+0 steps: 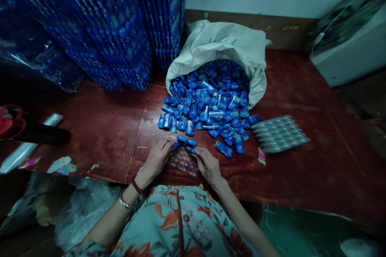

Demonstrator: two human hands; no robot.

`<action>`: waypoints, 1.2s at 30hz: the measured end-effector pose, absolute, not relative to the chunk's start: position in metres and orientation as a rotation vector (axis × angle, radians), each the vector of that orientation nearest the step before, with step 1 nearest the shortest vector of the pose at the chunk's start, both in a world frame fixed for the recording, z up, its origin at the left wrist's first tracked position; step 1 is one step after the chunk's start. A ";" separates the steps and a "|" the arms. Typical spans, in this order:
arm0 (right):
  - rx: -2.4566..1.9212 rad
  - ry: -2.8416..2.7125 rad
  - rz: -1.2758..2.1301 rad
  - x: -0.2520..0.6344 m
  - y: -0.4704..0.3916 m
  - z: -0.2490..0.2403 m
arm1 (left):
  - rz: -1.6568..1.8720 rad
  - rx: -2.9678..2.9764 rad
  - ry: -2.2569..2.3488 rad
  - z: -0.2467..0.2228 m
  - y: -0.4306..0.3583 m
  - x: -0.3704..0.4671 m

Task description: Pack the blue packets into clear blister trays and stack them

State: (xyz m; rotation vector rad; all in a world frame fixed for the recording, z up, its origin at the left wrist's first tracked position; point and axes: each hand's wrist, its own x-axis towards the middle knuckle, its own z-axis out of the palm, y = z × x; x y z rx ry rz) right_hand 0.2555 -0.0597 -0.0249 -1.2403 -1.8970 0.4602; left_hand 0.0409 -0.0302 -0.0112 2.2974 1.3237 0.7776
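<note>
At the table's front edge, my left hand and my right hand face each other, each with fingers closed on small blue packs between them. The packs sit at the far end of a clear plastic tray with rows of bumps. My fingers partly hide them. Just beyond lies a heap of the same kind of shiny blue packs, spilling from the mouth of a white woven sack. One loose pack is near my right hand.
Tall stacks of blue packs stand at the back left. A stack of clear ridged trays lies to the right of the heap. On the left are a black bottle with a red lid and a roll of clear film.
</note>
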 end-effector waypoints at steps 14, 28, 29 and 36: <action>-1.357 -2.734 0.096 0.245 -0.035 0.021 | 0.229 2.734 0.956 0.013 -0.019 0.048; -1.431 -2.495 0.267 0.273 0.012 0.007 | 0.500 2.804 0.888 0.001 -0.032 0.035; -1.431 -2.584 0.240 0.271 0.020 0.006 | 0.596 2.774 0.910 -0.001 -0.027 0.034; -1.469 -2.761 0.099 0.246 0.040 -0.010 | 0.491 2.513 1.262 -0.001 0.052 0.063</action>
